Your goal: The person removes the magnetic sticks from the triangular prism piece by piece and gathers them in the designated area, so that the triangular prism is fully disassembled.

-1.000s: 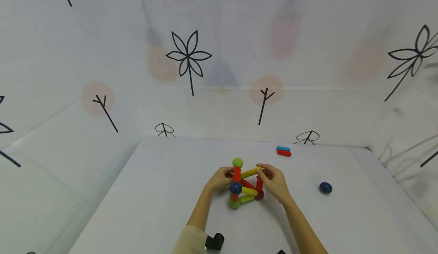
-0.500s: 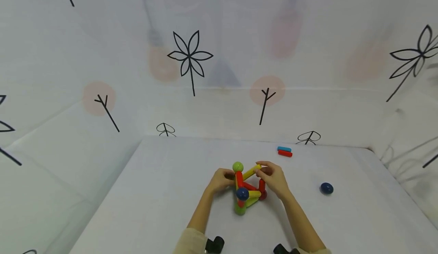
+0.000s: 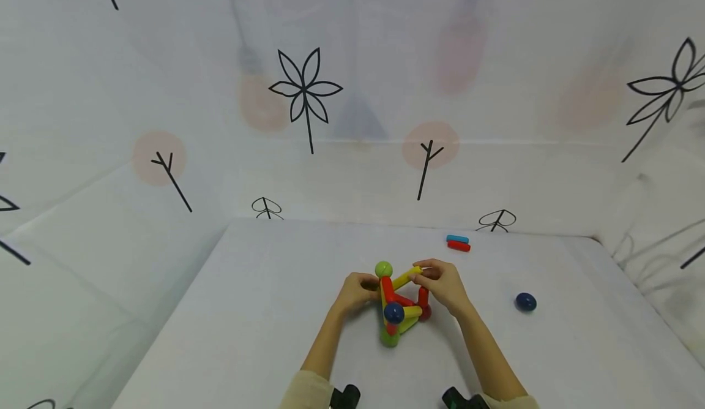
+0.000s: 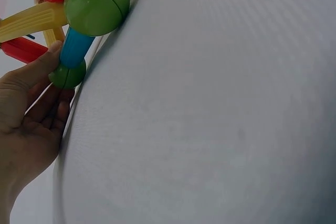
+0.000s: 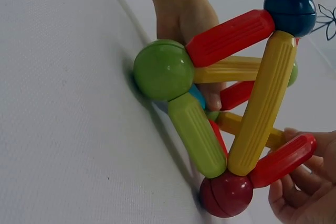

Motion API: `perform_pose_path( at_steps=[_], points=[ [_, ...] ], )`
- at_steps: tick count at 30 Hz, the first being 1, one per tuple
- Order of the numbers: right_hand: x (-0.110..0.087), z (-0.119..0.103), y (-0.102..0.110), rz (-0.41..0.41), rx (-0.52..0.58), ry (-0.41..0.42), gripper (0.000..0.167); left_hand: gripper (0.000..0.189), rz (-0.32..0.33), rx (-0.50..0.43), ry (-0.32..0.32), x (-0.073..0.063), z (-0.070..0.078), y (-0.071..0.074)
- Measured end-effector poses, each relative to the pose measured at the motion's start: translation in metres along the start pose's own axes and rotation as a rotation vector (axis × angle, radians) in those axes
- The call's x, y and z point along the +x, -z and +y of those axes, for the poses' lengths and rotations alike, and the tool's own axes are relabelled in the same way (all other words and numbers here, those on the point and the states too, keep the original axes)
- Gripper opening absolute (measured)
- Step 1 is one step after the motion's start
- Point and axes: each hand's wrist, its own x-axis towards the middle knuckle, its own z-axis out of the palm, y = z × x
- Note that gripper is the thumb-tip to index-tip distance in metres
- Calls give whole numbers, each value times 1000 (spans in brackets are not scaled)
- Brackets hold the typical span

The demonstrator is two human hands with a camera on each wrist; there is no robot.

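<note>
A frame of magnetic rods and balls (image 3: 388,289) stands between my two hands at mid-table. It has a dark blue ball (image 3: 394,313) near the top front, green balls (image 5: 163,70) and a dark red ball (image 5: 227,194) at its base. My left hand (image 3: 355,292) holds its far left corner; in the left wrist view the thumb lies by a blue rod (image 4: 76,49) and fingers sit under a low green ball (image 4: 68,76). Between thumb and fingers, my right hand (image 3: 445,285) pinches the end of a yellow rod (image 3: 406,278) that slants up from the frame.
Toward the back right of the white table (image 3: 264,311) lie a light blue rod (image 3: 458,239) and a red rod (image 3: 459,246) side by side. Another dark blue ball (image 3: 525,302) rests to the right of my right hand. A patterned cloth wall (image 3: 352,176) rises behind the table.
The frame has turned and its front has shifted a little right and nearer. The yellow rod slants more steeply, still pinched in my right hand. Both hands have moved only slightly.
</note>
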Motion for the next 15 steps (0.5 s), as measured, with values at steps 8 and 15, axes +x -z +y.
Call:
perform_pose_path(
  at_steps=[8,15],
  points=[
    [-1,-1,-2,42,0,-6,31,28,-2,-8,7,0,2,0],
    [-2,1,-6,138,1,53,28,28,6,-13,1,-2,0,-1]
  ],
)
